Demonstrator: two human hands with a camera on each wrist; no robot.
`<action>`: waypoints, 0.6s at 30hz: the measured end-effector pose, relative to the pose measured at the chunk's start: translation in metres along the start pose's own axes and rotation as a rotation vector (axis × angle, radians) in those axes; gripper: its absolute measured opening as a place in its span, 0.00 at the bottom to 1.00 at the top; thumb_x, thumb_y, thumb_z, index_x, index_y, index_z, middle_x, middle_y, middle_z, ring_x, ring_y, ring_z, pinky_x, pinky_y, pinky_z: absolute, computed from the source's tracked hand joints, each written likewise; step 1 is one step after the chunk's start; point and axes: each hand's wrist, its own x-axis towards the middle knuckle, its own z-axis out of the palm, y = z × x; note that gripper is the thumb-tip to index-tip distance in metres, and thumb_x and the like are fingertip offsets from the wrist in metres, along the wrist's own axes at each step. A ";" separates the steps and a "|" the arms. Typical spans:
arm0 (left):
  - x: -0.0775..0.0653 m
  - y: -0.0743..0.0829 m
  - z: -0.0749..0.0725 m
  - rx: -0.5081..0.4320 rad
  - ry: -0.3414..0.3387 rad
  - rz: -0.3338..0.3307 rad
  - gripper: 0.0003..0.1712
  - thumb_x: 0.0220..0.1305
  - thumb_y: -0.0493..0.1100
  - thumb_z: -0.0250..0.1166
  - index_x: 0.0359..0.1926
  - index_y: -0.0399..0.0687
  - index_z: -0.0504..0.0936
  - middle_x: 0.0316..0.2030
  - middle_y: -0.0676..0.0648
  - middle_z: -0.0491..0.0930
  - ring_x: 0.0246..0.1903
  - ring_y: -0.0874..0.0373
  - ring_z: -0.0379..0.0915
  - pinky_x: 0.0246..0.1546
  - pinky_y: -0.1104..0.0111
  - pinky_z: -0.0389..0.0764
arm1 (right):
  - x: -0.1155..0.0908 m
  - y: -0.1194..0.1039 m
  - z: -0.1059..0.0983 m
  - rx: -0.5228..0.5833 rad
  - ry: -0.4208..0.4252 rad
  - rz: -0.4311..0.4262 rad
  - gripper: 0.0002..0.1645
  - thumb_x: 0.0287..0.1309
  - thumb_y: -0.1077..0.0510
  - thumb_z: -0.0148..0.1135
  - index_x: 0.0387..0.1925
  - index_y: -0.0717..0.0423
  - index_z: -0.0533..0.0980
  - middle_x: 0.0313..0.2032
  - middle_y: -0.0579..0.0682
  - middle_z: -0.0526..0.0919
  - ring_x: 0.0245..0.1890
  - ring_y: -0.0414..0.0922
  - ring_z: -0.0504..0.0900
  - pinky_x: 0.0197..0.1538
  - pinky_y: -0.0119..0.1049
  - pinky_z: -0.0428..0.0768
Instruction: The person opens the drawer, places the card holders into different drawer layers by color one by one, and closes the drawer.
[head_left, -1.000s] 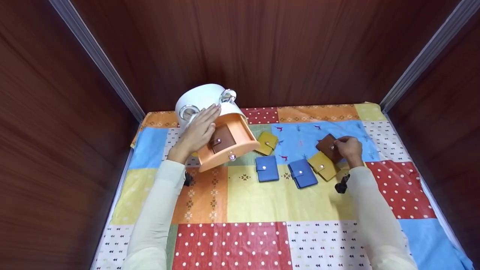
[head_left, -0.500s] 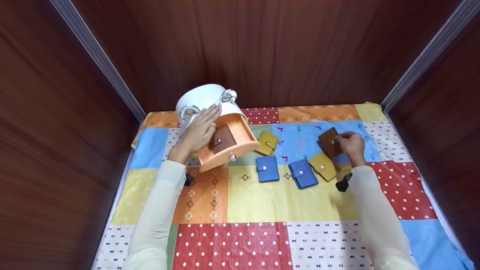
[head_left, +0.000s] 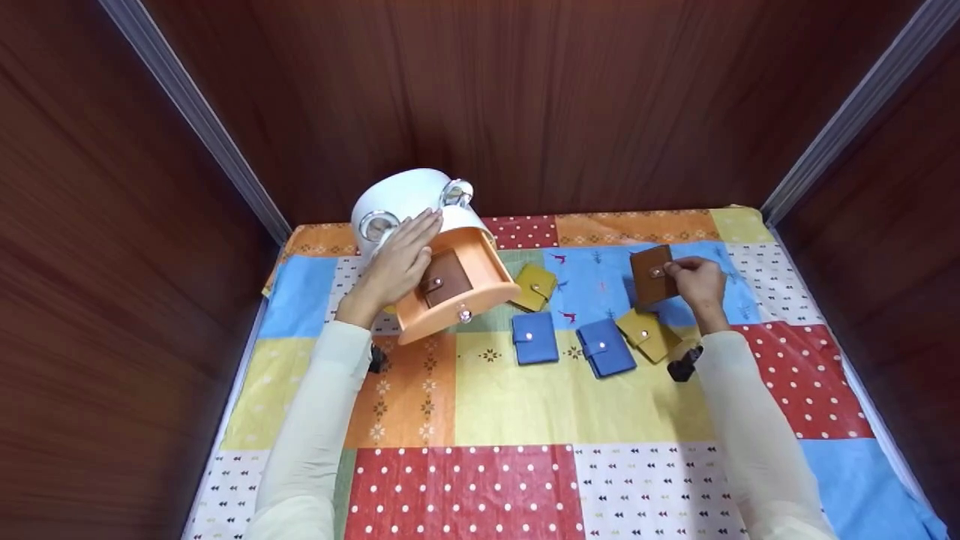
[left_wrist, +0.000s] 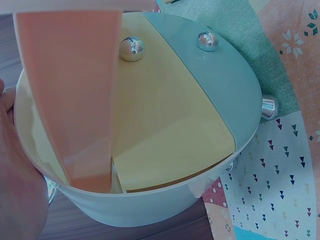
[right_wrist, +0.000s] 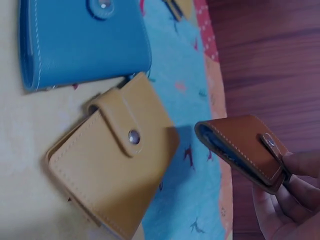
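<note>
Between thumb and fingers my right hand (head_left: 701, 291) pinches a brown snap wallet (head_left: 649, 279) by its strap side. In the right wrist view that wallet (right_wrist: 245, 142) is tilted, raised over the cloth. My left hand (head_left: 397, 268), fingers extended, rests on the front of a white rounded drawer box (head_left: 409, 187) with chrome rings. Its orange drawer (head_left: 484, 262) is pulled out, and another brown wallet (head_left: 452, 271) lies inside. Seen from the left wrist, the box's front has yellow (left_wrist: 170, 115) and teal (left_wrist: 225, 85) drawer faces with chrome knobs, both pushed in.
Below the right hand lies a yellow wallet (head_left: 651, 339), beside a blue wallet (head_left: 606, 349). Another blue wallet (head_left: 535, 339) and a yellow one (head_left: 534, 285) lie nearer the box. A patchwork cloth (head_left: 517, 405) covers the table. Brown wood panels (head_left: 525, 112) rise behind and at both sides.
My right hand has lifted the brown wallet up from beside the yellow one and tipped it more upright, shifting slightly back and left. The left hand and the box have stayed put.
</note>
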 end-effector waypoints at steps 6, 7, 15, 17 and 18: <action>0.000 0.000 0.000 0.002 0.000 -0.003 0.33 0.84 0.40 0.44 0.84 0.47 0.56 0.85 0.48 0.53 0.86 0.50 0.45 0.88 0.58 0.41 | -0.004 -0.012 0.005 0.040 -0.014 0.007 0.23 0.74 0.48 0.62 0.59 0.60 0.85 0.55 0.61 0.87 0.43 0.42 0.83 0.41 0.30 0.80; 0.000 0.000 0.000 0.000 -0.001 -0.004 0.33 0.84 0.40 0.44 0.84 0.47 0.56 0.85 0.48 0.53 0.86 0.51 0.45 0.88 0.58 0.41 | -0.005 -0.014 0.006 0.046 -0.017 0.002 0.23 0.74 0.49 0.62 0.58 0.60 0.85 0.55 0.61 0.87 0.44 0.42 0.83 0.41 0.30 0.80; 0.000 0.000 0.000 -0.003 -0.001 -0.001 0.32 0.84 0.41 0.43 0.84 0.47 0.56 0.85 0.48 0.53 0.86 0.50 0.45 0.88 0.58 0.42 | -0.015 -0.034 0.013 0.111 -0.046 -0.039 0.24 0.74 0.49 0.63 0.59 0.62 0.84 0.55 0.60 0.86 0.45 0.43 0.82 0.43 0.32 0.79; 0.000 0.000 0.000 -0.005 0.004 0.004 0.32 0.84 0.41 0.44 0.84 0.47 0.56 0.85 0.47 0.54 0.86 0.50 0.45 0.88 0.58 0.42 | -0.017 -0.038 0.015 0.126 -0.053 -0.045 0.24 0.75 0.49 0.63 0.60 0.62 0.84 0.56 0.61 0.86 0.45 0.42 0.82 0.43 0.32 0.79; 0.000 0.000 0.000 -0.004 0.006 0.005 0.32 0.84 0.40 0.44 0.84 0.46 0.57 0.85 0.47 0.54 0.86 0.50 0.45 0.88 0.58 0.42 | -0.018 -0.040 0.016 0.134 -0.056 -0.049 0.24 0.75 0.49 0.63 0.60 0.62 0.84 0.56 0.61 0.86 0.45 0.42 0.82 0.43 0.32 0.79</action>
